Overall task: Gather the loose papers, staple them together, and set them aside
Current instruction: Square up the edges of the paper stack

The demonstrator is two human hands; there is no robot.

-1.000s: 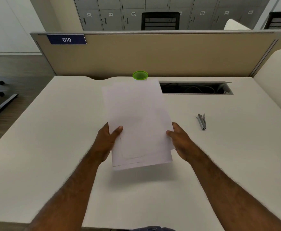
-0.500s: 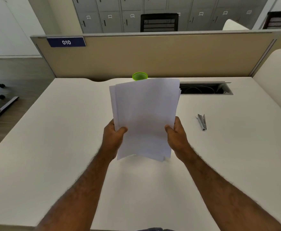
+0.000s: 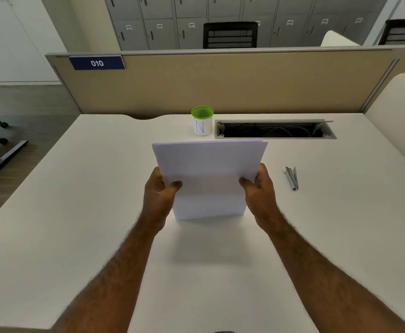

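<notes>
We see both thumbs pressed flat on the front of the paper stack (image 3: 208, 179), the other fingers hidden behind the sheets. The left hand (image 3: 159, 195) grips the stack's left edge, the right hand (image 3: 260, 191) grips its right edge, so both are clamped on the sheets. The stack stands upright at centre frame, its bottom edge down on the white desk (image 3: 76, 212), its top edges nearly level. Out to the right of the right hand, apart from it, lies the stapler (image 3: 292, 177), silver, flat on the desk. Above the stack, toward the top centre, stands a green-rimmed cup (image 3: 202, 121) marked with an N, just left of the open cable tray (image 3: 274, 129). Behind runs the beige partition (image 3: 220, 85), with a blue 010 label (image 3: 97, 62) at upper left.
</notes>
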